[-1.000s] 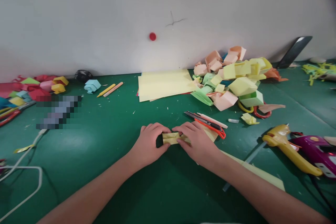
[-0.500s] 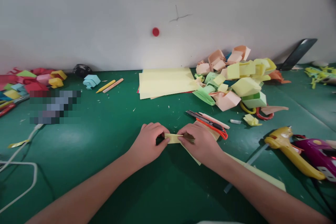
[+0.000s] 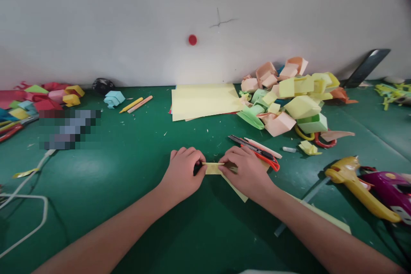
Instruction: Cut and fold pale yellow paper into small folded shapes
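A small pale yellow paper strip [image 3: 212, 168] is held level between my two hands, low in the middle of the view. My left hand [image 3: 185, 172] pinches its left end between thumb and fingers. Its right end is pinched by my right hand [image 3: 245, 171], whose fingers partly hide it. Beneath my right hand lies a flat piece of yellow paper [image 3: 236, 188]. A utility knife [image 3: 253, 148] and an orange-handled tool [image 3: 272, 164] rest just beyond that hand.
Yellow sheets [image 3: 205, 102] lie by the wall. Folded paper pieces [image 3: 302, 107] are heaped at back right, more [image 3: 48, 98] at far left. A yellow glue gun [image 3: 362, 188] lies at right, near a purple object [image 3: 388, 190]. A white cable [image 3: 45, 214] runs along the left.
My left hand has shifted very slightly left, and a little more of the strip's edge shows between my hands. Both hands keep their pinch. The whole view has shifted slightly.
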Motion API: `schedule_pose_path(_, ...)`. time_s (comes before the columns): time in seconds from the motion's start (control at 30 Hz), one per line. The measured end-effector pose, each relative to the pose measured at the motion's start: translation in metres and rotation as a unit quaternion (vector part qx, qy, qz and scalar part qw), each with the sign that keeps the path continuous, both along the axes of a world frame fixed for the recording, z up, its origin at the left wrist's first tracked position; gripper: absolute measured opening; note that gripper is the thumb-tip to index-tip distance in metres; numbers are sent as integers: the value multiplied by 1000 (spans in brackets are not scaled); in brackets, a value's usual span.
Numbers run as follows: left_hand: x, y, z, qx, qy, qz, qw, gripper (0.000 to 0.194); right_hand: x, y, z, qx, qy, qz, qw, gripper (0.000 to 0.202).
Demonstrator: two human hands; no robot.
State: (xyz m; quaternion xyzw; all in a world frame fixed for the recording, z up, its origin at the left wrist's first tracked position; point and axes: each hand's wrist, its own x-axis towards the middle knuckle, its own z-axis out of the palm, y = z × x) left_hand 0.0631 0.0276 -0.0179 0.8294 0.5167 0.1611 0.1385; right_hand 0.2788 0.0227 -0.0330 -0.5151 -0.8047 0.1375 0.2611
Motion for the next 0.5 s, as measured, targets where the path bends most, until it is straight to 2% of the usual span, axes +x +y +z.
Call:
schedule_pose_path(0.13,-1,-2,-3,31,6,-30,999,13,2,0,1,24,-18,43,999,7)
schedule_pose_path(0.33,-1,-5,-7,77,8,-85,993,18,1,-3,-4,129,-97,68,985,32)
schedule_pose_path(0.5,-1,-8,-6,72,8,-112,991,10,3,-7,-5,141,-96,87,981,28)
